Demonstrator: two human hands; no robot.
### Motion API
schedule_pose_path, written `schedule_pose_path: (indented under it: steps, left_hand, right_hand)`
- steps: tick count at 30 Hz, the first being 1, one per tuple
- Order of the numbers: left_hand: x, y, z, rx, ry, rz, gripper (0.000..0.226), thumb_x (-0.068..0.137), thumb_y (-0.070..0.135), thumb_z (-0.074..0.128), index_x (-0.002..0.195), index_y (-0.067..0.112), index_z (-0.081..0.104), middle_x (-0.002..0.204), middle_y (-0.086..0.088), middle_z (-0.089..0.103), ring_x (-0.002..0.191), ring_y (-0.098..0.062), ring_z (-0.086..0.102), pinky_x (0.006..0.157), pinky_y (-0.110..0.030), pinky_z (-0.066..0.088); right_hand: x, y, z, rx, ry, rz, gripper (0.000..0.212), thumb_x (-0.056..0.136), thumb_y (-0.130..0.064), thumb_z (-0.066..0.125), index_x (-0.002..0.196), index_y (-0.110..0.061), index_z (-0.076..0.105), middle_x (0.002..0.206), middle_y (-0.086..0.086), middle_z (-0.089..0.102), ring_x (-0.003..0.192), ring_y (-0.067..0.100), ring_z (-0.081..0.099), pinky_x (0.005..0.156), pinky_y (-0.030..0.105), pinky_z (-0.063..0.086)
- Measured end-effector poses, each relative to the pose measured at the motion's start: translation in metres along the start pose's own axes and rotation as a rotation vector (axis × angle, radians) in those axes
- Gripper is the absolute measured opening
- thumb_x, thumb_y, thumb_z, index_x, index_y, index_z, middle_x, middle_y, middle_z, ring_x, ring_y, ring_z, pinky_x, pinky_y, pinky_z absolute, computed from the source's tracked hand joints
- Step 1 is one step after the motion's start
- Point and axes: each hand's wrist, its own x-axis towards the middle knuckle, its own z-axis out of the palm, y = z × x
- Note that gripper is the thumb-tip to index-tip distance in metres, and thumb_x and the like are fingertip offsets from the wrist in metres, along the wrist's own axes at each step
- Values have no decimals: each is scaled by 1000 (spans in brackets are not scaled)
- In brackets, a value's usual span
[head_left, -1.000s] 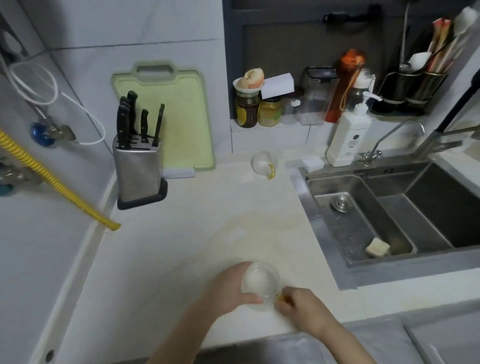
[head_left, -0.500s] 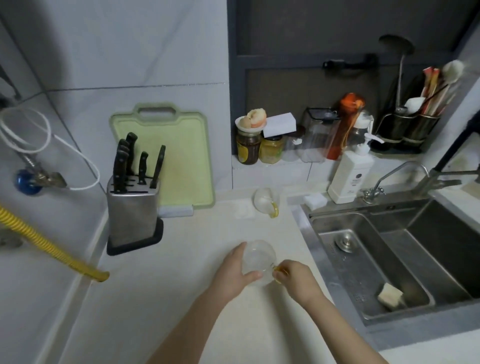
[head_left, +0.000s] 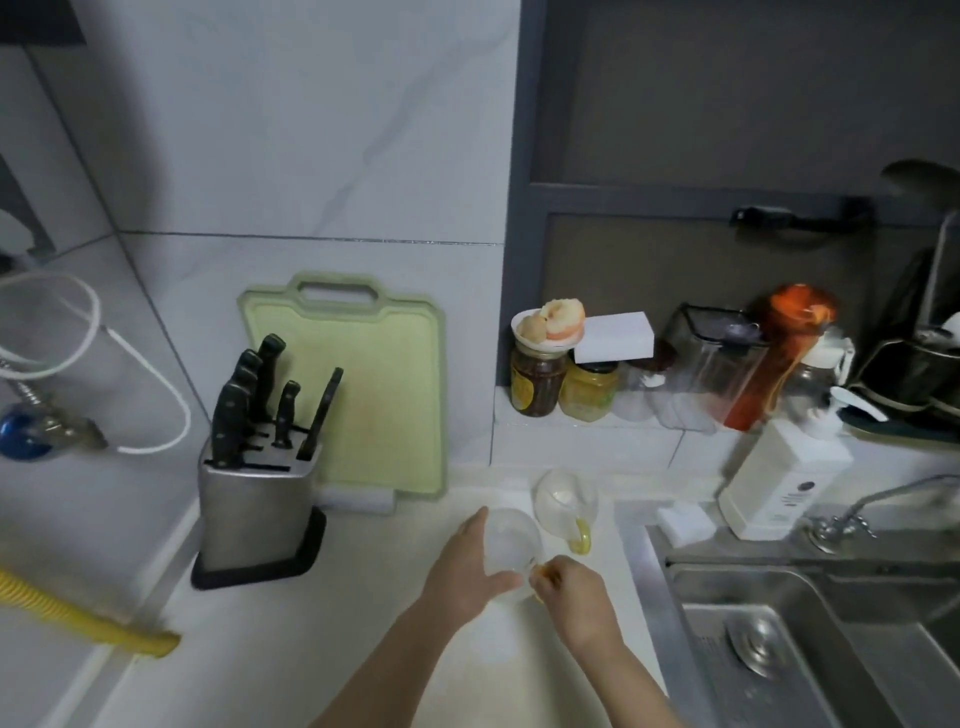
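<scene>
Gripping a clear cup (head_left: 511, 538) over a pale countertop (head_left: 363, 649), a person's left hand (head_left: 467, 566) wraps the cup's left side, thumb on the near wall and fingers round the far one, while the right hand (head_left: 571, 597) pinches its yellow handle (head_left: 540, 571). The cup sits between the two hands; whether its base touches the counter cannot be told. Just beyond the right hand stands a second cup (head_left: 563, 499) of the same kind, close to the held one, its yellow handle turned toward the hands. To the right of the right hand runs the steel sink (head_left: 654, 597), a round drain stopper (head_left: 753, 642) in its basin. Well left of the left hand stands a steel knife block (head_left: 254, 509) full of black-handled knives, with a green cutting board (head_left: 384, 395) propped against the wall behind it. Farther right, past the sink's corner, a white sponge (head_left: 685, 522) lies beside a white pump bottle (head_left: 779, 483) whose dark logo and small print are too blurred to read. On the ledge beyond the hands sit two jars (head_left: 537, 382) with yellow labels, also unreadable, one topped by a dish of peeled fruit (head_left: 558, 319), and an orange bottle (head_left: 779, 358).
</scene>
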Motion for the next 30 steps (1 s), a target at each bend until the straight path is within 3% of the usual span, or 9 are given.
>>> schedule_pose_path:
  steps: [6, 14, 26, 30]
  left_hand:
    - [52, -4, 0, -12, -11, -41, 95, 83, 30, 71, 152, 17, 6, 160, 1, 12, 146, -15, 15, 117, -30, 14]
    - [99, -11, 2, 29, -41, -22, 93, 86, 29, 68, 152, 15, 2, 160, -1, 9, 147, -17, 11, 120, -36, 13]
    - [121, -18, 7, 53, -73, 9, 93, 87, 23, 66, 151, 13, -1, 160, -3, 6, 146, -15, 10, 112, -21, 9]
    - [123, -21, 7, 65, -71, 11, 93, 87, 23, 66, 151, 13, -1, 160, -2, 5, 147, -14, 10, 111, -19, 9]
  right_hand:
    - [52, 1, 7, 1, -25, 22, 32, 90, -15, 47, 62, -26, 39, 65, -8, 49, 68, 16, 50, 53, 20, 34]
    - [94, 9, 18, 31, -21, 4, 33, 92, -11, 45, 62, -23, 40, 64, -9, 47, 67, 12, 48, 50, 14, 30]
    - [117, 18, 38, 104, -30, 112, 32, 92, -11, 42, 63, -21, 37, 64, -7, 43, 60, 6, 37, 55, 20, 30]
    - [118, 18, 40, 115, -32, 122, 21, 93, -12, 42, 73, -16, 46, 72, -3, 52, 68, 11, 46, 59, 23, 35]
